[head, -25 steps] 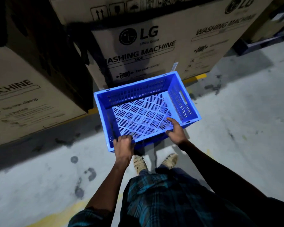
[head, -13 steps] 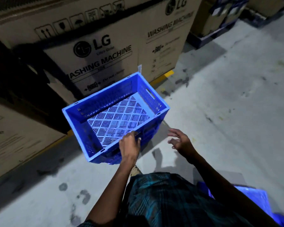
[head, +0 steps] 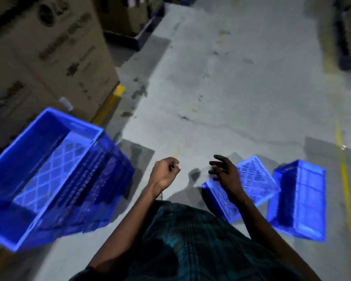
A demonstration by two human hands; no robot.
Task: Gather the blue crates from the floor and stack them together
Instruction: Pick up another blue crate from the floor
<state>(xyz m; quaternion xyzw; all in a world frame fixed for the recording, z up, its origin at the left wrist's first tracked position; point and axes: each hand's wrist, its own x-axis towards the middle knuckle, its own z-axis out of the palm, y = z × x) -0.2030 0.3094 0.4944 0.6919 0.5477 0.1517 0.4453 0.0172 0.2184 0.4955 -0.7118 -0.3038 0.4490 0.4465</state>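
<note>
A stack of blue crates stands on the floor at the left, blurred by motion, its top crate open upward. My left hand hovers to the right of the stack, fingers curled with nothing in them. My right hand is held out with spread fingers above a blue crate that lies tipped on the floor. Another blue crate lies on its side just right of that one.
Large cardboard washing-machine boxes line the left side, behind the stack. Dark pallets with more boxes stand further back. Yellow floor lines run along the right. Grey concrete floor stretches ahead.
Both hands have let go of the crate, which now sits on the stack at the left. The view has swung right, bringing two more crates on the floor into sight.
</note>
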